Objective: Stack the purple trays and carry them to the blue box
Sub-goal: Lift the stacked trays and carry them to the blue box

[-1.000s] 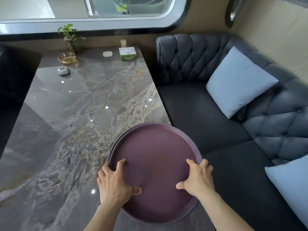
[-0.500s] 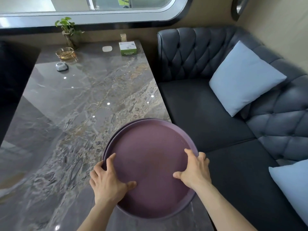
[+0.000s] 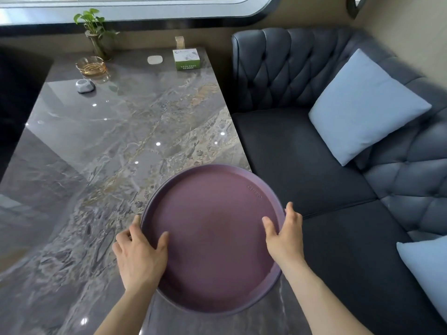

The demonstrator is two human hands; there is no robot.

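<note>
The purple trays (image 3: 215, 240) sit stacked at the bench's (image 3: 121, 146) near right edge. The left hand (image 3: 141, 256) and right hand (image 3: 284, 234) each grip opposite rims, thumbs inside. Stacking looks finished; next comes lifting level and finding the blue box, unseen here.

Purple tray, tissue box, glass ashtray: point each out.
purple tray (image 3: 212, 240), head view, bare inner floor.
tissue box (image 3: 186, 59), head view, top face.
glass ashtray (image 3: 91, 66), head view, bowl centre.
</note>
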